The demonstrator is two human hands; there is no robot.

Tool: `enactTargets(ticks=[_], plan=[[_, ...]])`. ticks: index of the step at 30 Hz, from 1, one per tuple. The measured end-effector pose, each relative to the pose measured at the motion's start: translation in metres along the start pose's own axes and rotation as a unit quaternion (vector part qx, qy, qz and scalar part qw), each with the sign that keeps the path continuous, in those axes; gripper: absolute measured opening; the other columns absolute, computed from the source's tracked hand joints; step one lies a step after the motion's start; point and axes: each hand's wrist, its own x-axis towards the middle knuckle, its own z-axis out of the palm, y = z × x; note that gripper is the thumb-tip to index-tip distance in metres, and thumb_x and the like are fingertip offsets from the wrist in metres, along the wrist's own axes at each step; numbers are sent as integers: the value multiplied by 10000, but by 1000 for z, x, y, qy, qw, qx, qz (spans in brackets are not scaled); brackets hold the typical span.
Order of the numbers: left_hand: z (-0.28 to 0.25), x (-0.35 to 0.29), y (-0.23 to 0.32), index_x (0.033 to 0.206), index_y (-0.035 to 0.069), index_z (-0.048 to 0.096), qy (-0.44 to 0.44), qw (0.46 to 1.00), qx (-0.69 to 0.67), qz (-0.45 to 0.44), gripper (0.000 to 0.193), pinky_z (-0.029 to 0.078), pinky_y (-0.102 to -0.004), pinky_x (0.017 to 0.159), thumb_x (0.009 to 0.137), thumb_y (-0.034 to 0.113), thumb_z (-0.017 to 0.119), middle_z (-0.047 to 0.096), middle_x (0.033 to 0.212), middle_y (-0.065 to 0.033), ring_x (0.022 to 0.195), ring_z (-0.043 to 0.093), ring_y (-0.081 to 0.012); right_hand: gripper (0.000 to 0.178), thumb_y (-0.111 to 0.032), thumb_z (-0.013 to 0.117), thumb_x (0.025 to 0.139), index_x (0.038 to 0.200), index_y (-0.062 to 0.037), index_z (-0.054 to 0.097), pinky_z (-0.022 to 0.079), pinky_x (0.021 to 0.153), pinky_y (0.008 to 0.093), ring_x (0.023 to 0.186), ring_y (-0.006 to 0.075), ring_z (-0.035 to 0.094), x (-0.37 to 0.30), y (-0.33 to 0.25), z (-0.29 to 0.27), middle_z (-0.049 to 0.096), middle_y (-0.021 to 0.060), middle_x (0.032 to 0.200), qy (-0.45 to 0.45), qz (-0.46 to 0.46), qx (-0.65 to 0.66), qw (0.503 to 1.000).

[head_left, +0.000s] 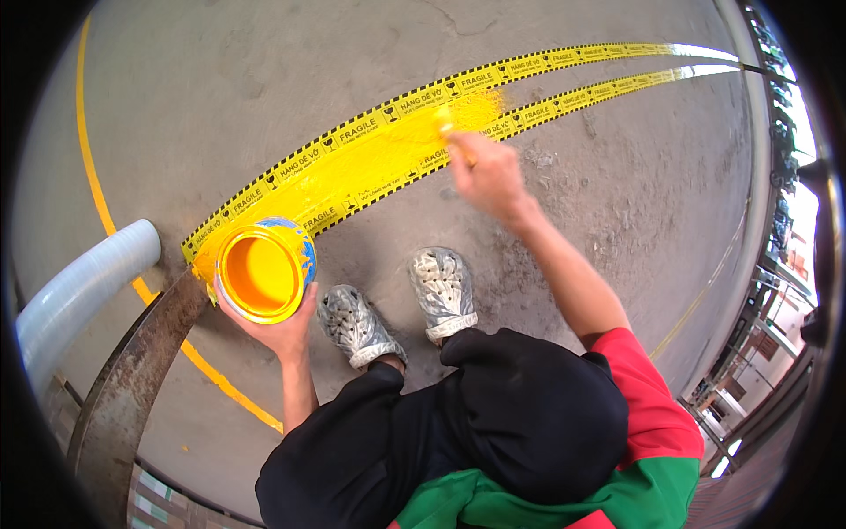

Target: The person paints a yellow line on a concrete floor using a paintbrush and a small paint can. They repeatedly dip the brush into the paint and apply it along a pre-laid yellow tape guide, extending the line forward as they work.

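My left hand grips an open paint can from below and the near side; yellow paint fills part of it and smears its rim and blue label. In my right hand is a paintbrush, its bristles coated yellow and set against the floor. Wet yellow paint covers the strip between two lines of yellow-and-black printed tape, a far tape and a near tape. Around the brush the paint is thin and speckled, and bare concrete shows farther right between the tapes.
A rusty metal beam and a pale plastic-wrapped roll stand at the left. An older yellow line runs along the floor there. My grey-and-white clogs rest just behind the near tape. Buildings and greenery lie beyond the right edge.
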Motion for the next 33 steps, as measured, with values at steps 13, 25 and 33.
enactTargets(ticks=[13, 25, 33], plan=[[-3, 0, 3, 1519, 26, 266, 9, 1000, -15, -5, 1146, 262, -462, 1212, 568, 82, 904, 379, 1505, -148, 1409, 388, -299, 141, -113, 675, 921, 988, -1, 729, 499, 563, 284, 610, 128, 648, 15, 32, -42, 705, 106, 726, 205, 124, -15, 971], [-1, 0, 5, 1521, 24, 268, -8, 999, 36, 21, 1147, 270, -460, 1210, 575, 101, 911, 380, 1507, -153, 1403, 397, -305, 155, -121, 666, 893, 936, 15, 725, 502, 552, 291, 591, 148, 655, 12, 6, -33, 705, 138, 712, 45, 131, 62, 988], [-1, 2, 7, 1522, 24, 265, -11, 1000, 14, 11, 1147, 269, -460, 1212, 579, 102, 912, 376, 1511, -154, 1410, 392, -310, 153, -124, 664, 929, 980, 6, 727, 481, 528, 261, 574, 92, 620, 9, 13, -27, 689, 63, 678, 32, 80, 41, 995]])
